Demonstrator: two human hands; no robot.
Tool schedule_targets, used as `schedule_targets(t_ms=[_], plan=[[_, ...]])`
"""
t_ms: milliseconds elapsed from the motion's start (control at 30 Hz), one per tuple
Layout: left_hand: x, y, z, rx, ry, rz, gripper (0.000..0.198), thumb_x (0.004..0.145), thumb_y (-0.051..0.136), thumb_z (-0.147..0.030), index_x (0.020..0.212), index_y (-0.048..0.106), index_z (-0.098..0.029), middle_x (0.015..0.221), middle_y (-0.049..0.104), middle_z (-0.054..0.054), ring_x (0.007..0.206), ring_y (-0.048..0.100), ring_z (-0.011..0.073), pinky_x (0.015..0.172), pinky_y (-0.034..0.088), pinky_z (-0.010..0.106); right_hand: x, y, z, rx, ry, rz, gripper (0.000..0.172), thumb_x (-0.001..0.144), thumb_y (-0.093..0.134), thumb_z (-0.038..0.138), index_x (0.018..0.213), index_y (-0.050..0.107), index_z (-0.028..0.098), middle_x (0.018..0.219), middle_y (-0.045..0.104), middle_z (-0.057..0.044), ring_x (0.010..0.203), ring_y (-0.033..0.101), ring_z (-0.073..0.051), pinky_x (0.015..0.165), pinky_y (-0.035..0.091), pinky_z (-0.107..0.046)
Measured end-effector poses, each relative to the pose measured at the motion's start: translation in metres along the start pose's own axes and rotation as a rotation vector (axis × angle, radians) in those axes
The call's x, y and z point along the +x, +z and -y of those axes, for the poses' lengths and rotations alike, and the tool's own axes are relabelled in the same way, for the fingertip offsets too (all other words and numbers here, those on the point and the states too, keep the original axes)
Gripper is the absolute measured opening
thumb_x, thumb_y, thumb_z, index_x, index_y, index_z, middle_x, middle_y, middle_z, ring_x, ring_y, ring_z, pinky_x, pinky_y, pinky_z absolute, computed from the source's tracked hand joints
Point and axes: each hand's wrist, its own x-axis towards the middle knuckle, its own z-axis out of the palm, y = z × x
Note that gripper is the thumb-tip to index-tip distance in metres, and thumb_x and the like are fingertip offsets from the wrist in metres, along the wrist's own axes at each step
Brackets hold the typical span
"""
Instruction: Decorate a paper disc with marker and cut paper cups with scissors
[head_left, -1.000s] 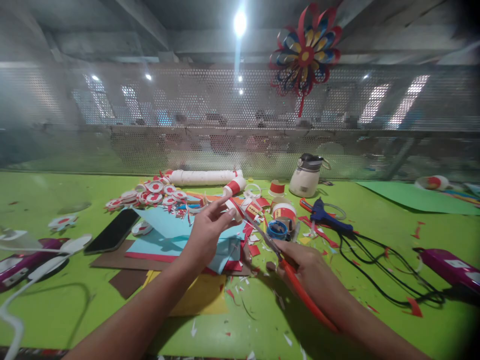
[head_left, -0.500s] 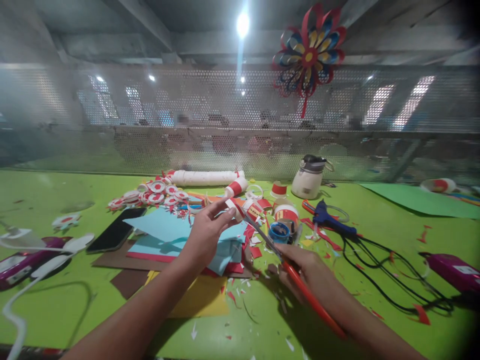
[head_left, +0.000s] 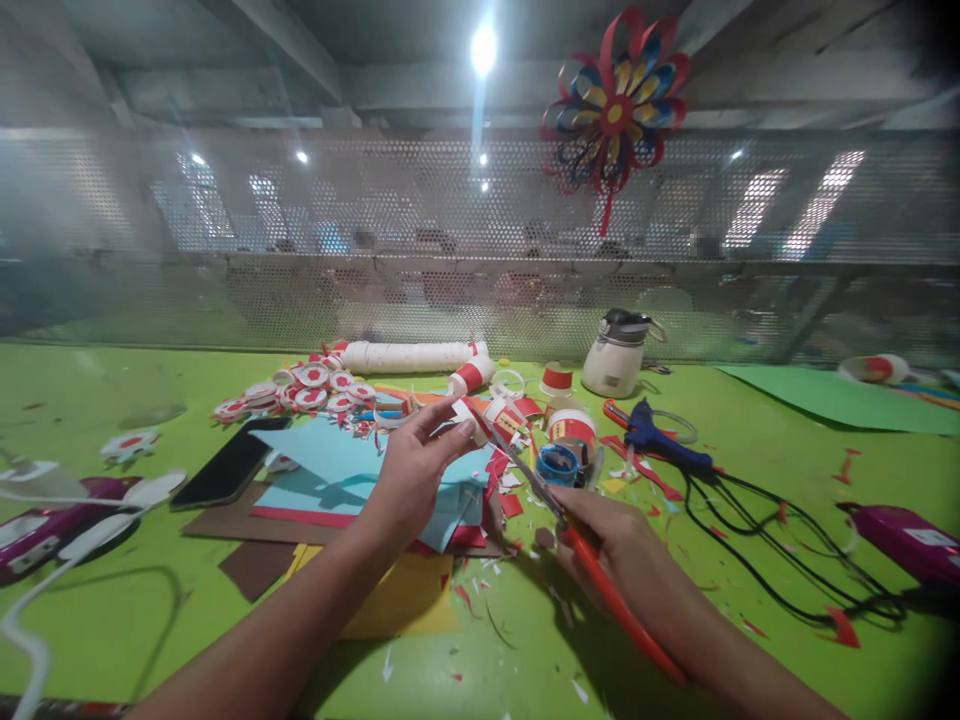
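Note:
Between the thumb and fingers of my left hand (head_left: 420, 455) is a small piece of red and white paper cup (head_left: 471, 422), held above the stacked coloured paper. My right hand (head_left: 611, 540) grips red-handled scissors (head_left: 600, 575), whose blades point up and left to the cup piece. The blade tips are at the edge of that piece; I cannot tell how far they are parted. Under my left hand lie light blue sheets (head_left: 322, 450) of paper. Just beyond the scissors sit a blue roll of tape or ribbon (head_left: 557, 465) and a cut paper cup (head_left: 574, 428).
A blue glue gun (head_left: 664, 437) with a black cable lies right. A white jug (head_left: 615, 355) stands behind. Left are a phone (head_left: 225, 465), a heap of red and white discs (head_left: 311, 375) and a purple power strip (head_left: 52, 525). Paper scraps litter the green table (head_left: 547, 650).
The cup piece has tilted slightly in my left hand, and the scissors have shifted a little against it. Both hands stay in nearly the same place.

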Motion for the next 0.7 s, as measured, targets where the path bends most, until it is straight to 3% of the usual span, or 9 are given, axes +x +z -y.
schedule_targets(t_ms=[233, 700], plan=[[0.0011, -0.0026, 0.0028, 0.024, -0.002, -0.006, 0.04, 0.067, 0.08, -0.025, 0.104, 0.07, -0.012, 0.111, 0.067, 0.012, 0.096, 0.063, 0.023, 0.086, 0.054, 0.038, 0.0006, -0.0007, -0.0013, 0.047, 0.021, 0.036, 0.033, 0.081, 0.054, 0.011, 0.109, 0.069, 0.02, 0.098, 0.074, -0.007, 0.088, 0.067, -0.025, 0.082, 0.05, -0.038], [0.0032, -0.0025, 0.0062, 0.011, -0.012, -0.034, 0.046, 0.064, 0.081, -0.025, 0.106, 0.067, -0.011, 0.109, 0.067, 0.012, 0.098, 0.062, 0.0233, 0.087, 0.053, 0.039, 0.0004, 0.0011, -0.0022, 0.042, 0.053, 0.038, 0.031, 0.084, 0.05, 0.009, 0.103, 0.071, 0.021, 0.096, 0.075, -0.004, 0.085, 0.068, -0.024, 0.078, 0.049, -0.034]])
